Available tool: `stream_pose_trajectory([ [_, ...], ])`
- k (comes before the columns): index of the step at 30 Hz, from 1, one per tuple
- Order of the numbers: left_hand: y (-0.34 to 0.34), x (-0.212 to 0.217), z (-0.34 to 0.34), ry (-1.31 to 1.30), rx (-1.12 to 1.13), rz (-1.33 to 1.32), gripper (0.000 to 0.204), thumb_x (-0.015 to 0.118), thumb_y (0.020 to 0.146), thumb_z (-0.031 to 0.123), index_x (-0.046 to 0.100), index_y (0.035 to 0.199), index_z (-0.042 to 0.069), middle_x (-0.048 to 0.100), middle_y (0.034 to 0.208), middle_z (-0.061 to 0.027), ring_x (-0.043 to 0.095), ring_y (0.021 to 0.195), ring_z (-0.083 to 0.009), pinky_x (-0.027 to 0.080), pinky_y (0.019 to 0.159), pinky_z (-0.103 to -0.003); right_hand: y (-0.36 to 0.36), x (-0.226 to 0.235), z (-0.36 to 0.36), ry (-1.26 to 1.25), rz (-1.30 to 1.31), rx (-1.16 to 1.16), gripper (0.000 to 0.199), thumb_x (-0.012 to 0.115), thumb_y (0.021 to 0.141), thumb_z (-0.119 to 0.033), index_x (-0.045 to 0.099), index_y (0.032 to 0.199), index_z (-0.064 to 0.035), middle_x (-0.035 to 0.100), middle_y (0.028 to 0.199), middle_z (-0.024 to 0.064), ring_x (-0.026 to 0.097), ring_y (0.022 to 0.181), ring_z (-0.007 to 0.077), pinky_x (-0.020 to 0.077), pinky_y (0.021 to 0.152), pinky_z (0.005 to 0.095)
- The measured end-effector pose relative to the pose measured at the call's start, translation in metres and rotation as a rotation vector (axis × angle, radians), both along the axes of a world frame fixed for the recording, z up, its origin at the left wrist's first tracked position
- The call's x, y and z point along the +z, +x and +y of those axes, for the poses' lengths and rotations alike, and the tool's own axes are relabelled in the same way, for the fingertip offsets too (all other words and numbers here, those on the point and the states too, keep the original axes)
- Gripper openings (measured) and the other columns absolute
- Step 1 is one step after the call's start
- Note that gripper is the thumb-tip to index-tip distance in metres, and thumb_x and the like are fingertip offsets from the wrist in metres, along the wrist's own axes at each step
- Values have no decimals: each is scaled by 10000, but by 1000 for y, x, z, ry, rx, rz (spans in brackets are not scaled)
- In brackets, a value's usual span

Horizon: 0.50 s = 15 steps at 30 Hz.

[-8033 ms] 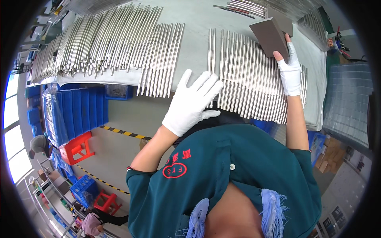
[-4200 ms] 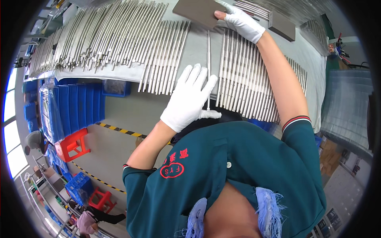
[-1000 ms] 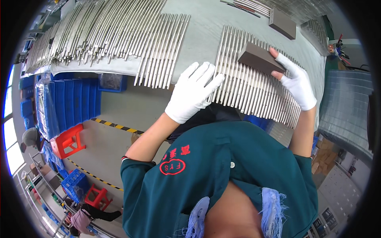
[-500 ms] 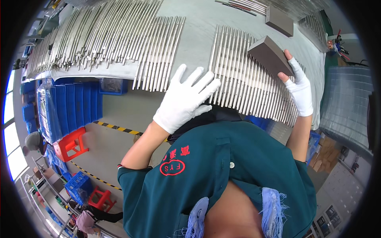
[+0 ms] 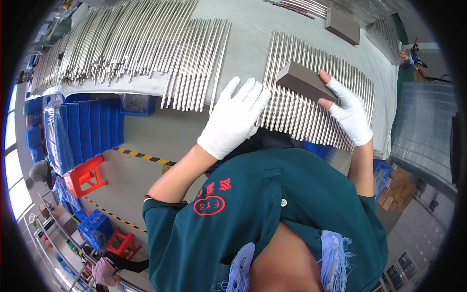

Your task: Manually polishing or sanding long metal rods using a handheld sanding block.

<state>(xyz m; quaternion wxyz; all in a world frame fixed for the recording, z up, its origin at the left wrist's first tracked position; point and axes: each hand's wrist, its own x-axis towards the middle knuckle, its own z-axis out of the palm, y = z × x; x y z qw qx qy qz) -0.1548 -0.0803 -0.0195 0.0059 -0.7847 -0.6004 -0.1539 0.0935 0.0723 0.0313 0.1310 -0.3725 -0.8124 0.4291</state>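
While the right hand (image 5: 349, 111) grips the right end of the block (image 5: 305, 80), which extends leftward from that grip with its long axis crosswise over the rods (image 5: 296, 114) on the surface (image 5: 248, 44), the left hand (image 5: 234, 118), fingers extended and holding nothing visible, lies at their left edge.

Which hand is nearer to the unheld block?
Right. The right hand is below the unheld block in the picture, holding the other block; the left hand is farther off, below and well to its left.
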Motion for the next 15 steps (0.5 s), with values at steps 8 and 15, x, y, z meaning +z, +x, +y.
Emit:
stream_pose_trajectory([
  [8, 2, -7, 3, 14, 1, -90, 704, 718, 672, 97, 518, 1340, 6, 598, 1261, -175, 556, 1245, -320, 384, 1114, -465, -64, 1, 0, 435, 66, 230, 502, 704, 874, -133, 637, 1359, -239, 706, 1213, 90, 684, 1053, 306, 551, 919, 363],
  [15, 7, -10, 0, 65, 25, -103, 679, 692, 682, 97, 535, 1334, -3, 593, 1270, -177, 543, 1257, -326, 372, 1122, -467, -51, 8, 7, 314, 24, 190, 523, 700, 873, -62, 636, 1364, -232, 696, 1249, 92, 687, 1106, 272, 547, 957, 338],
])
